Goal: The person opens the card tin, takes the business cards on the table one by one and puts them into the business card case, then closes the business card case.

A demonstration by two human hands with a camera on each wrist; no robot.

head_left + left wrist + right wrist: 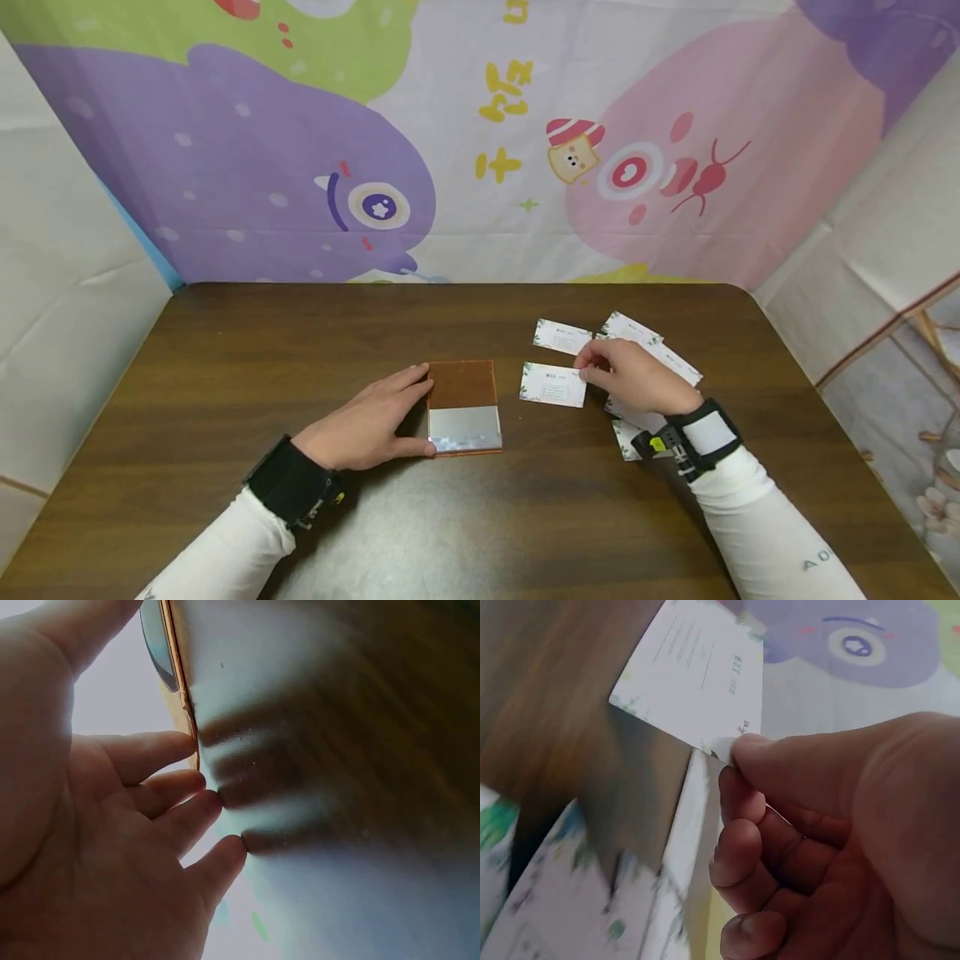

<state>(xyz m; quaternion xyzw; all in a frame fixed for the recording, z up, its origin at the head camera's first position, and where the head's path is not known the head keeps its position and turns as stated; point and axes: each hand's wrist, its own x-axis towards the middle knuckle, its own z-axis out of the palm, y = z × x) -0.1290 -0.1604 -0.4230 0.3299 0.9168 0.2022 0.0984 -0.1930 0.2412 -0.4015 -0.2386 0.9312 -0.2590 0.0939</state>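
My right hand (pixel 637 375) pinches a white business card (pixel 552 385) by its right edge, between thumb and forefinger. In the right wrist view the card (pixel 697 667) shows print and leaf decoration in its corners, and its gripped corner lies under the thumb. To its left lies a flat brown case (pixel 461 385) with a shiny, silvery lower part. My left hand (pixel 367 421) rests at the case's left edge, thumb and fingertips touching it, fingers fairly straight. Only the thin edge of the case (pixel 181 682) shows in the left wrist view.
Behind the held card lies a single card (pixel 562 336). Several similar cards (pixel 630 327) lie spread and overlapping under and around my right hand, partly hidden by it. The brown wooden table (pixel 315 333) ends at a cartoon-printed cloth (pixel 480 225).
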